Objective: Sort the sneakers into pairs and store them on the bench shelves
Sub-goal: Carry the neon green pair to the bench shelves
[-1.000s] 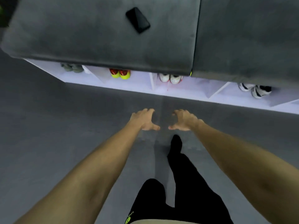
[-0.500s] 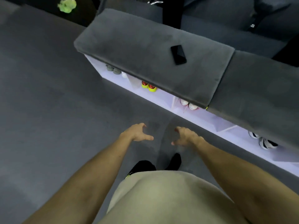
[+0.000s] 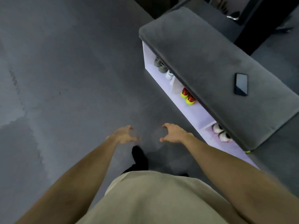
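The floor is a smooth, dark grey sheet with a paler, blotchy patch along its left side; the room is dim, and dark furniture stands blurred at the top right. A long bench with a grey plush cushion top and a white shelf body runs diagonally from the upper middle down to the right edge, its long axis slanting that way and its open shelves facing the lower left; a black flat phone lies face up on the cushion near the right.

On the bottom shelf, toes point out toward the floor: a pair of grey-green sneakers at the far end with one white sneaker just beside them; a red and neon-yellow pair in the next compartment; a white pair with pink trim nearest the person.

The left hand and the right hand hang over the floor, near each other, each empty with fingers spread and curled; below them show a beige shirt and a black-socked foot on the floor.
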`<state>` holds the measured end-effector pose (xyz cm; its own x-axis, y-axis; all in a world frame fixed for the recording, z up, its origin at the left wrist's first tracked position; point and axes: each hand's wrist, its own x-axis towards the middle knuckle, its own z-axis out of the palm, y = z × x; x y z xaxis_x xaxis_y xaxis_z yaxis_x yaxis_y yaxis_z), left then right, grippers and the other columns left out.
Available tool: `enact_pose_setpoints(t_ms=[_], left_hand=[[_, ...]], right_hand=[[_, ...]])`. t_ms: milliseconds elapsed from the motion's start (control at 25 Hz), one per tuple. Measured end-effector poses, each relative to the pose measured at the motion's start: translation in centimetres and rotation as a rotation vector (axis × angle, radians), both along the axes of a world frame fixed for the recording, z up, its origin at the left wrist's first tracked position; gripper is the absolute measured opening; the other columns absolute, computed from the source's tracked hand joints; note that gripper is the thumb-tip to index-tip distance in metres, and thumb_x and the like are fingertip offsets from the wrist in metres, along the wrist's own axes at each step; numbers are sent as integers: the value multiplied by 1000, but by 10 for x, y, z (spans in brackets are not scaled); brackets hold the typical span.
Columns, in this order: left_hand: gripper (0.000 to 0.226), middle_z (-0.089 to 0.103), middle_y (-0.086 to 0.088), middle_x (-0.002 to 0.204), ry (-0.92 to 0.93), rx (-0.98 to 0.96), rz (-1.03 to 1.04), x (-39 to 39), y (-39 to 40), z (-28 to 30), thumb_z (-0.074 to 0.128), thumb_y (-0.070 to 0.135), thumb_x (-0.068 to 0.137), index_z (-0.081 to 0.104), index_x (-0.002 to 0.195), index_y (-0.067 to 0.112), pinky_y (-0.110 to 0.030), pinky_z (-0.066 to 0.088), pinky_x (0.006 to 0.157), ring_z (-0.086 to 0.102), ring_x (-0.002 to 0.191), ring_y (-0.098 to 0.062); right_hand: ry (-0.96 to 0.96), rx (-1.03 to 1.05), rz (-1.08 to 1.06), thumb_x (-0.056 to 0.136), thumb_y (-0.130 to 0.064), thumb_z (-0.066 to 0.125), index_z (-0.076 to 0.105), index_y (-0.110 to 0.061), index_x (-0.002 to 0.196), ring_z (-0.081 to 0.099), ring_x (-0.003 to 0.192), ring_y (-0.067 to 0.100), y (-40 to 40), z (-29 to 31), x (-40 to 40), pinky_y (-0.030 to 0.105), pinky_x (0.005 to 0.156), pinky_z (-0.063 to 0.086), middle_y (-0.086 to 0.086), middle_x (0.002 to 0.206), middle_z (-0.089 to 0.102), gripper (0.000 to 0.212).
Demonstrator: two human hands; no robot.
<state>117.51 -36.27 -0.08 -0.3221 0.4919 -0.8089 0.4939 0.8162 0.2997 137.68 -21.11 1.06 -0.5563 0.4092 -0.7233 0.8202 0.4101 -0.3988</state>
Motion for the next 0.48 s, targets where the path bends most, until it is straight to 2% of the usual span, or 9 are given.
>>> enact_pose_setpoints(t_ms=[120,280,480], left_hand=[[87,37,-6,149,-3,22,68,-78,-10,5,74,55,77,33,147,21,-31,39,100,44,131,-26],[92,36,-5,151,41,29,89,-169,-12,9,74,61,72,34,146,23,-40,37,109,41,134,-27],[89,39,-6,149,32,53,92,-253,15,6,72,60,76,34,146,20,-37,36,108,42,133,-27]], right_hand=[[34,6,-20,69,-45,78,39,-26,140,48,130,23,10,3,-84,43,108,40,0,145,46,84],[61,19,-25,68,-44,80,39,-25,141,48,129,22,20,12,-176,40,107,40,-1,145,46,85],[43,1,-15,66,-46,80,40,-25,140,49,129,22,46,0,-257,41,107,41,0,146,45,86]])
